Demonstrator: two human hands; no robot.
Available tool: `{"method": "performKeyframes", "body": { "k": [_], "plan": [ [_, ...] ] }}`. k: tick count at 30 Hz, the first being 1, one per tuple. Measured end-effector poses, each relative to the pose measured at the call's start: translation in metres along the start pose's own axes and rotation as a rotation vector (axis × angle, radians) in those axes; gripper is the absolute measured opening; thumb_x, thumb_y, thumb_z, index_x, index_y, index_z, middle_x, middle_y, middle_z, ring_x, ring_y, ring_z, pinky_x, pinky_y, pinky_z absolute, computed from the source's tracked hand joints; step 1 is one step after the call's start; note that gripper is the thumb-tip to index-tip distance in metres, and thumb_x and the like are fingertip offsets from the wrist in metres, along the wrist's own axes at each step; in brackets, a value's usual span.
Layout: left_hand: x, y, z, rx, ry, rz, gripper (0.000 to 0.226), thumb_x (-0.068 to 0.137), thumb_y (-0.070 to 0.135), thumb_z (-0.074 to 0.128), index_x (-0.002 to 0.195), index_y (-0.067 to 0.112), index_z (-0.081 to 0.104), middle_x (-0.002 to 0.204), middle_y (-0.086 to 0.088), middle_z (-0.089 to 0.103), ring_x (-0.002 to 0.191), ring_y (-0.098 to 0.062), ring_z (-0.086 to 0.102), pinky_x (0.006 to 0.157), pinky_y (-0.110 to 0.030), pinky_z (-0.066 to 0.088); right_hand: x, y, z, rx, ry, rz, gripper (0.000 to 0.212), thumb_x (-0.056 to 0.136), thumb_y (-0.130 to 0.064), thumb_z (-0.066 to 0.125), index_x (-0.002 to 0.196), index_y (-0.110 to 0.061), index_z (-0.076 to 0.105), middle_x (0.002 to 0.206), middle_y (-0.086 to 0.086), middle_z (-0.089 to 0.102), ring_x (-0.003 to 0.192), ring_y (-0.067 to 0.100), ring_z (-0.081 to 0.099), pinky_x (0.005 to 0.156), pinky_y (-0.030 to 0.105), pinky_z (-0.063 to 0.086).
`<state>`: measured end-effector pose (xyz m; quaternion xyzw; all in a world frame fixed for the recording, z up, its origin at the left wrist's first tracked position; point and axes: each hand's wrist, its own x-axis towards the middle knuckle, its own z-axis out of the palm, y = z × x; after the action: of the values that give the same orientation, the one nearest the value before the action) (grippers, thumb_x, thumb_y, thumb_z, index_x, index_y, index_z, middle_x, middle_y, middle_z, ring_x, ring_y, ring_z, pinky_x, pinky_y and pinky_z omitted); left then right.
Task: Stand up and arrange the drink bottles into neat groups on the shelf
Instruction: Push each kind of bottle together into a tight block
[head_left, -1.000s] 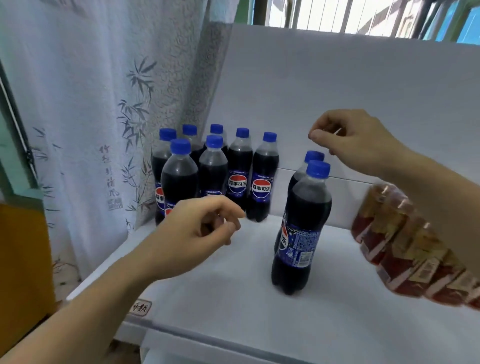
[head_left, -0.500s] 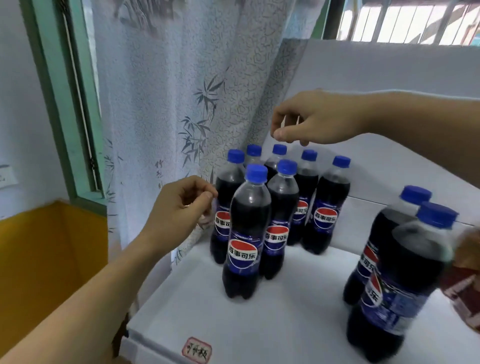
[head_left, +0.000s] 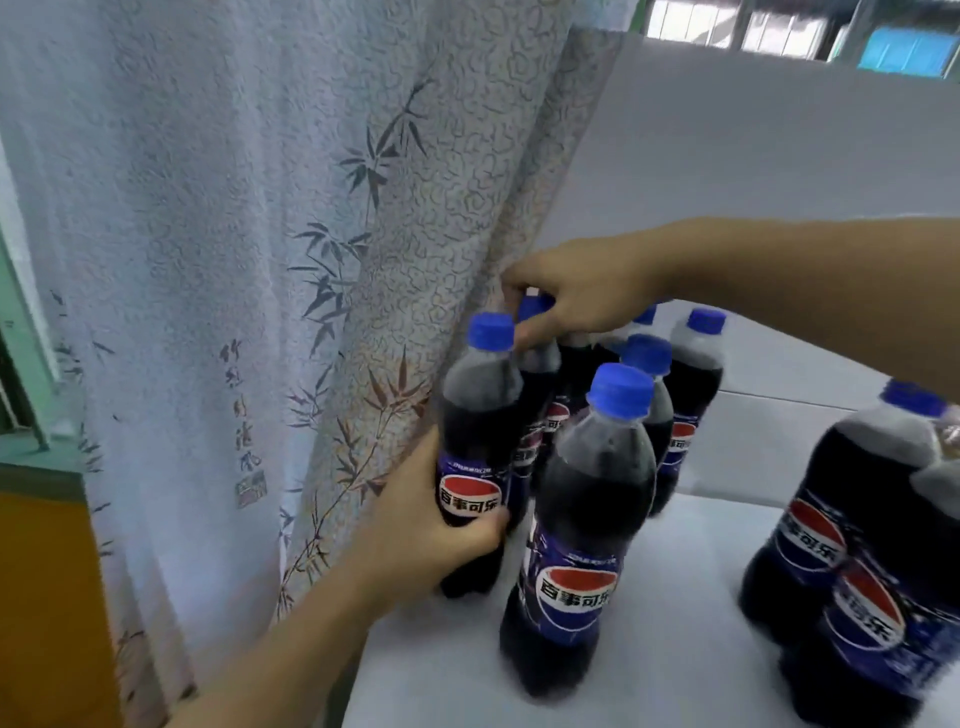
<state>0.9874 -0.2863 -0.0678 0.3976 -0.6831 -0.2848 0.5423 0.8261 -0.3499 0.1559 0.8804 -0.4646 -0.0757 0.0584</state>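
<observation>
- A bamboo-print curtain (head_left: 249, 260) hangs left of the white shelf (head_left: 691, 613).
- Cola bottles (head_left: 582, 525) stand clustered on it.
- The left hand (head_left: 431, 525) grips the leftmost bottle (head_left: 475, 452), fingers wrapped round its label.
- The right hand (head_left: 582, 291) pinches a rear bottle's cap (head_left: 530, 307).

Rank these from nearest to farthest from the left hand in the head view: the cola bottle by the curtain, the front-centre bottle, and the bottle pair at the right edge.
1. Cola bottle by the curtain: gripped by the left hand.
2. Front-centre bottle: just right of it.
3. Bottle pair at the right edge: far right.
</observation>
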Motion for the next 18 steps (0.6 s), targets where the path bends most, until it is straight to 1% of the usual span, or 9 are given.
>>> {"method": "performKeyframes", "body": {
  "k": [1,3,6,8,9,11,14,16,18],
  "plan": [
    [0.000,-0.002,-0.002,-0.010,0.002,0.000,0.050,0.069,0.012,0.080,0.112,0.029,0.061,0.096,0.009,0.076,0.087,-0.006,0.073,0.077,-0.021,0.055,-0.004,0.005,-0.001,0.062,0.013,-0.010,0.027,0.093,-0.041,0.066,0.107,-0.019,0.059,0.087,-0.001,0.064,0.078,0.020,0.059,0.079,0.046,0.053],
    [0.001,-0.006,-0.006,-0.051,0.006,-0.008,0.049,0.069,0.011,0.078,0.111,0.027,0.060,0.095,0.011,0.076,0.083,-0.003,0.071,0.074,-0.015,0.053,-0.013,0.015,-0.001,0.161,0.035,-0.036,0.021,0.092,-0.037,0.069,0.107,-0.025,0.061,0.089,-0.001,0.064,0.077,0.019,0.056,0.077,0.045,0.052],
    [0.006,-0.010,-0.010,-0.095,-0.027,-0.036,0.050,0.069,0.014,0.077,0.113,0.028,0.060,0.096,0.010,0.075,0.085,-0.005,0.071,0.074,-0.016,0.053,-0.020,0.025,0.002,0.212,0.048,-0.009,0.014,0.091,-0.035,0.070,0.103,-0.032,0.062,0.089,0.001,0.064,0.080,0.027,0.059,0.078,0.049,0.052],
    [0.008,-0.014,-0.010,-0.086,-0.056,-0.024,0.053,0.069,0.017,0.078,0.117,0.027,0.060,0.101,0.006,0.075,0.091,-0.011,0.073,0.078,-0.021,0.056,-0.022,0.025,0.006,0.202,0.045,0.031,0.013,0.092,-0.038,0.069,0.101,-0.031,0.062,0.088,-0.004,0.065,0.080,0.021,0.059,0.075,0.039,0.050],
    [0.009,-0.016,-0.010,-0.082,-0.063,-0.014,0.054,0.069,0.020,0.079,0.118,0.028,0.060,0.102,0.004,0.075,0.093,-0.014,0.073,0.081,-0.024,0.058,-0.022,0.023,0.008,0.172,0.054,0.059,0.016,0.091,-0.043,0.068,0.100,-0.030,0.062,0.086,-0.006,0.065,0.078,0.018,0.058,0.073,0.035,0.046],
    [0.010,-0.018,-0.010,-0.098,-0.064,-0.010,0.053,0.069,0.021,0.078,0.117,0.031,0.058,0.102,0.000,0.075,0.095,-0.019,0.073,0.084,-0.029,0.060,-0.020,0.021,0.011,0.111,0.094,0.129,0.029,0.089,-0.054,0.067,0.097,-0.026,0.064,0.081,-0.008,0.064,0.076,0.015,0.058,0.071,0.032,0.041],
    [0.009,-0.021,-0.007,-0.131,-0.057,-0.012,0.048,0.073,0.013,0.079,0.112,0.035,0.059,0.099,-0.002,0.076,0.091,-0.022,0.074,0.080,-0.031,0.061,-0.023,0.018,0.009,0.066,0.113,0.249,0.044,0.086,-0.062,0.065,0.087,-0.018,0.066,0.074,-0.002,0.069,0.074,0.020,0.062,0.071,0.034,0.047],
    [0.008,-0.021,-0.005,-0.151,-0.057,-0.019,0.048,0.075,0.009,0.080,0.113,0.030,0.059,0.099,0.001,0.076,0.089,-0.018,0.075,0.076,-0.025,0.059,-0.024,0.015,0.007,0.090,0.092,0.299,0.049,0.085,-0.062,0.066,0.085,-0.014,0.067,0.066,0.000,0.070,0.075,0.026,0.066,0.078,0.038,0.053],
    [0.008,-0.020,-0.004,-0.161,-0.059,-0.018,0.050,0.078,0.000,0.082,0.114,0.026,0.058,0.098,0.005,0.076,0.088,-0.013,0.074,0.075,-0.018,0.055,-0.025,0.011,0.007,0.119,0.085,0.334,0.048,0.086,-0.060,0.067,0.084,-0.012,0.069,0.058,-0.002,0.071,0.068,0.022,0.066,0.081,0.038,0.054]
  ]
}}
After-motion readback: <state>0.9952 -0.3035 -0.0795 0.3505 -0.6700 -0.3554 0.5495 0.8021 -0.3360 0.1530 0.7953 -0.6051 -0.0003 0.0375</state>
